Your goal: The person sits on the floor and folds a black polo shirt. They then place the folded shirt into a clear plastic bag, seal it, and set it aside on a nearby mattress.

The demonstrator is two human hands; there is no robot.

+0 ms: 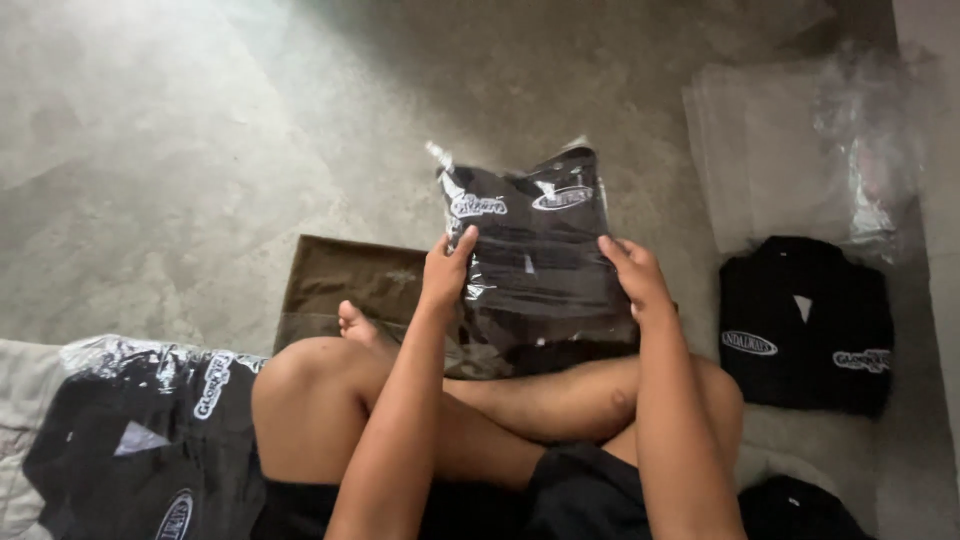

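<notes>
Sitting cross-legged on the floor (200, 120), both hands holding a black shirt in a clear bag (535, 260) upright at 12 o'clock. Left hand (447, 270) and right hand (632, 272) have fingers pinching its side edges. Looks like the bagging step; an unbagged folded shirt (805, 325) lies at 3 o'clock, bagged ones (140, 430) at 8.
</notes>
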